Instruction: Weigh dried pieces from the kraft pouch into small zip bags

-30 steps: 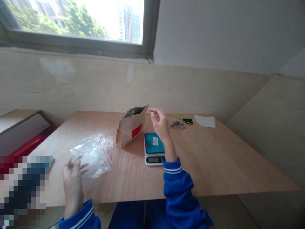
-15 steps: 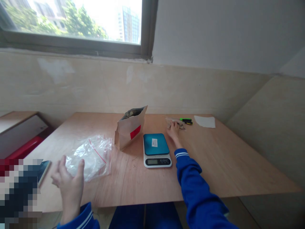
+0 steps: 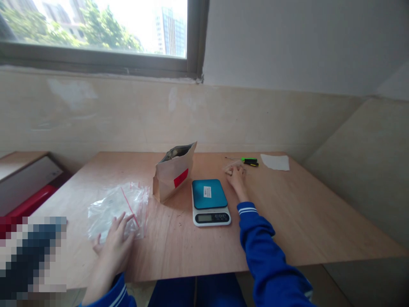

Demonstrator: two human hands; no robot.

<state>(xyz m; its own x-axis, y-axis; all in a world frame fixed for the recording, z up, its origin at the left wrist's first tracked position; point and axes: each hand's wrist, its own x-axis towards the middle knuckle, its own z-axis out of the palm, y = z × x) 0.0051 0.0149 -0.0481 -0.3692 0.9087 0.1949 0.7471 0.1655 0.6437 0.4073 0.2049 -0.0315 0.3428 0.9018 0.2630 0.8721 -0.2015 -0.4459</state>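
My left hand (image 3: 114, 248) lies on the near edge of a transparent zip-top plastic bag (image 3: 110, 208) with a red-lined seal, its fingers spread. My right hand (image 3: 235, 177) is at the far side of the table, its fingers curled over a small transparent bag (image 3: 234, 167) holding brownish bits, most of which my hand hides. A brown paper pouch (image 3: 172, 177) with a red label stands open between my hands. Its dark foil lining shows at the top, and its contents are hidden. Beside it sits a digital kitchen scale (image 3: 209, 201) with a teal platform and nothing on it.
A small green-and-black screwdriver (image 3: 249, 162) and a white paper sheet (image 3: 275, 162) lie at the back of the wooden table (image 3: 287, 209). A red object (image 3: 30, 200) sits beyond the left edge. A wall and a window rise behind the table.
My left hand has come down from above the plastic bag onto it. My right hand has moved from the scale's far side onto the small bag and curled over it.
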